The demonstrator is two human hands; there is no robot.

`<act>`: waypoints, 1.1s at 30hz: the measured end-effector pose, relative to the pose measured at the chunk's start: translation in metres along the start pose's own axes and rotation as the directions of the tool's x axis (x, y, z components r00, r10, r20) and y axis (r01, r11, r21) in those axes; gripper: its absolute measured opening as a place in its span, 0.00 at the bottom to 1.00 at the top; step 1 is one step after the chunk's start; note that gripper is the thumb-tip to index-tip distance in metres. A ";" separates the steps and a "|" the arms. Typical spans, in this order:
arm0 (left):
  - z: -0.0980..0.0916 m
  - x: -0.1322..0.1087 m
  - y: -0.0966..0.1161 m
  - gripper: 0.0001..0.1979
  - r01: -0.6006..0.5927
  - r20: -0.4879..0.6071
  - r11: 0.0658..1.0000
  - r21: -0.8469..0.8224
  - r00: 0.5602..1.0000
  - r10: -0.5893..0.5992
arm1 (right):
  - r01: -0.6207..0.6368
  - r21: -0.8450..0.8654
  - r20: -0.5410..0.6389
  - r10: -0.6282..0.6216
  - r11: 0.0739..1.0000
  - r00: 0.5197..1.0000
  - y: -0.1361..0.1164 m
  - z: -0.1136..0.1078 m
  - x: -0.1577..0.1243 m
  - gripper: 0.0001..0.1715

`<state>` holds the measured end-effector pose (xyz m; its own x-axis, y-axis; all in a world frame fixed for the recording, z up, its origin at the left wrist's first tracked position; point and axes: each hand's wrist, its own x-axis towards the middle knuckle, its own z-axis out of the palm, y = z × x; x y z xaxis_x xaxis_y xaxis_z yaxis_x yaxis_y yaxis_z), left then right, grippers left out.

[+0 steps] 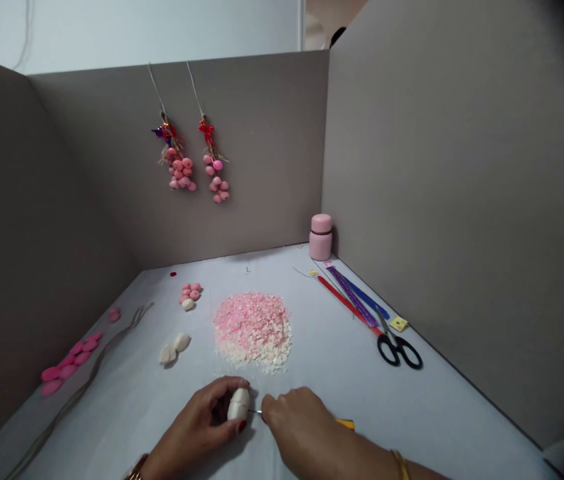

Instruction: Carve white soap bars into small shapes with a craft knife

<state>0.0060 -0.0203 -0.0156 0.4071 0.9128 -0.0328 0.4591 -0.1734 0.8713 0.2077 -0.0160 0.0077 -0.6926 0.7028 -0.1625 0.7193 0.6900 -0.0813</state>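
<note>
My left hand (202,417) is closed around a white oval shell-like piece (239,403), held just above the table near its front edge. My right hand (299,427) is pinched on a thin metal tool (256,411) whose tip touches the white piece; a yellow handle end (345,423) shows behind the hand. Just beyond the hands lies a heap of pink and white shavings (253,328).
Two white pieces (175,348), a small cluster of pink pieces (191,294), flat pink pieces (69,365) and long wires (87,380) lie at left. Black scissors (398,347), coloured strips (355,300) and a pink bottle (321,237) sit at right. Two pink clusters (197,160) hang on the back partition.
</note>
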 end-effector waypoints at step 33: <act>0.012 0.000 0.014 0.16 0.189 -0.161 0.950 0.247 0.975 -0.152 | -0.155 0.085 -0.026 0.157 0.984 0.987 0.018 -0.001 0.003 0.12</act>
<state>0.0215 -0.0272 -0.0095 0.1994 0.9762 -0.0856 0.7085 -0.0833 0.7008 0.2185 -0.0008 0.0071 -0.5720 0.8069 -0.1473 0.8197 0.5558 -0.1384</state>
